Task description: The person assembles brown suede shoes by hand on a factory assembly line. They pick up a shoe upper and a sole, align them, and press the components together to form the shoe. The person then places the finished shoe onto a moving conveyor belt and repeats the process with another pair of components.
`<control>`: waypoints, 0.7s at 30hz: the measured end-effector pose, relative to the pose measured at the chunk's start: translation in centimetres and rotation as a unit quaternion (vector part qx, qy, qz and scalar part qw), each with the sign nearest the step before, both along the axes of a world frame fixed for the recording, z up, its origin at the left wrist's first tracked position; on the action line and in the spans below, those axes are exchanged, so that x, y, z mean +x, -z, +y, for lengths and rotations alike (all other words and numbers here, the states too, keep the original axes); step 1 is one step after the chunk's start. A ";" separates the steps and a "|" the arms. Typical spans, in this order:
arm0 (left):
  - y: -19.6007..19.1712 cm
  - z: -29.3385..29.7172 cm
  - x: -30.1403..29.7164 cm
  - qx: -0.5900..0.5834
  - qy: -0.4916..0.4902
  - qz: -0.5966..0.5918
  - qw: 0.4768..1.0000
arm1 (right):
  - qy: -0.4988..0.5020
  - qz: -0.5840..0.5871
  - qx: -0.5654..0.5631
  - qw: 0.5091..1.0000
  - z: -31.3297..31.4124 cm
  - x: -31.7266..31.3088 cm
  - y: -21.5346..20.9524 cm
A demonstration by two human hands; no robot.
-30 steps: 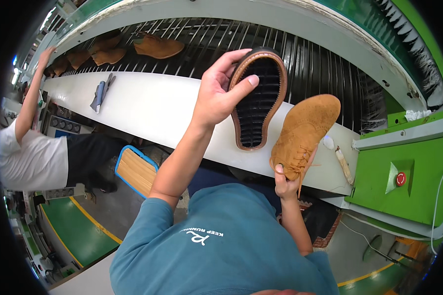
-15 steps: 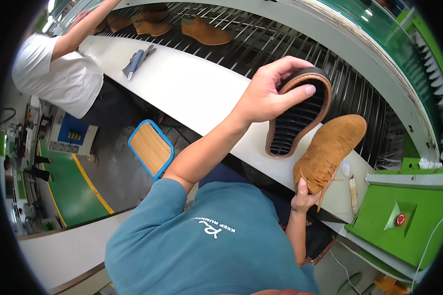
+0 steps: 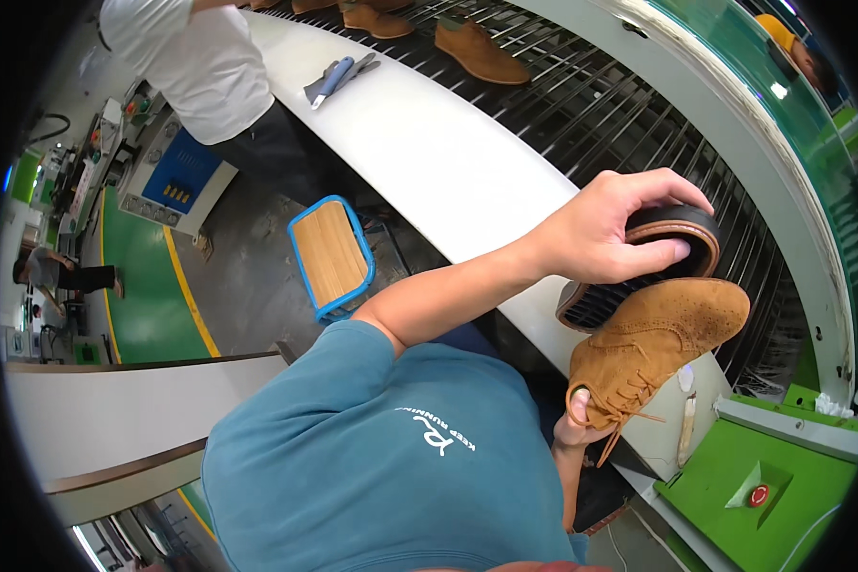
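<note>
My left hand [image 3: 612, 229] grips a dark shoe sole [image 3: 586, 307] with a brown welt edge, thumb on its inner face and fingers round the outside. The sole's ribbed black inside faces me. Just below it, a tan suede lace-up shoe [image 3: 663, 329] points its toe to the upper right, its side against or very close to the sole; I cannot tell if they touch. My right hand [image 3: 580, 427] holds this shoe at the heel, thumb in the collar opening and the other fingers partly hidden underneath. The laces hang loose beside it.
A white ledge [image 3: 419, 119] runs along a rod conveyor [image 3: 582, 114] carrying several tan shoes [image 3: 477, 50]. On the ledge lie a grey glove and blue-handled tool [image 3: 334, 78]. A green machine panel [image 3: 791, 505] with a red button stands right; a stool [image 3: 332, 253] and a white-shirted person [image 3: 210, 71] are left.
The sole has tipped over and come down toward the shoe, whose toe has turned further right. The view has shifted, and both hands keep their hold.
</note>
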State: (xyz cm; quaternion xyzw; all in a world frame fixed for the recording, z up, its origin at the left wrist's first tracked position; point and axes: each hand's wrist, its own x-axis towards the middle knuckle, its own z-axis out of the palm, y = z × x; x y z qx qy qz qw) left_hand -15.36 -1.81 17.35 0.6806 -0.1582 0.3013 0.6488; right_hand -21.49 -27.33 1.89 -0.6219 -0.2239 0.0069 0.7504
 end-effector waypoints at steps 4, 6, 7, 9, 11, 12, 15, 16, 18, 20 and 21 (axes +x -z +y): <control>0.1 0.0 -0.2 0.016 -0.015 -0.003 1.000 | -0.045 0.014 -0.044 0.998 -1.7 0.1 1.6; -0.1 0.0 -0.8 0.027 -0.032 0.009 0.999 | -0.054 -0.044 -0.025 0.997 -0.2 0.2 0.4; 0.0 -0.1 -0.8 0.008 -0.025 0.019 0.999 | -0.064 -0.046 -0.003 0.997 0.4 0.3 -0.2; -0.2 -0.3 -1.2 -0.008 -0.017 0.046 0.999 | -0.090 -0.047 0.045 0.994 1.4 0.5 -1.3; 0.0 -0.4 -1.1 -0.012 -0.007 0.036 0.999 | -0.104 -0.031 0.049 0.993 1.7 0.7 -2.4; 0.0 -0.4 -1.1 -0.014 -0.004 0.033 0.999 | -0.113 -0.022 0.051 0.992 1.8 0.5 -2.8; 0.0 -0.5 -1.0 -0.022 -0.001 0.039 0.999 | -0.108 0.003 0.044 0.993 1.6 0.2 -2.6; 0.0 -0.6 -1.0 -0.026 0.000 0.042 0.999 | -0.109 0.001 0.043 0.993 1.6 0.2 -2.5; 0.3 -0.6 -0.7 -0.031 -0.001 0.037 0.999 | -0.111 -0.001 0.043 0.993 1.6 0.2 -2.5; 0.3 -0.6 -0.6 -0.039 -0.003 0.039 0.998 | -0.121 0.001 0.051 0.991 1.7 0.3 -2.5; 0.3 -0.6 -0.5 -0.044 0.000 0.041 0.998 | -0.131 0.004 0.058 0.990 1.7 0.4 -2.6</control>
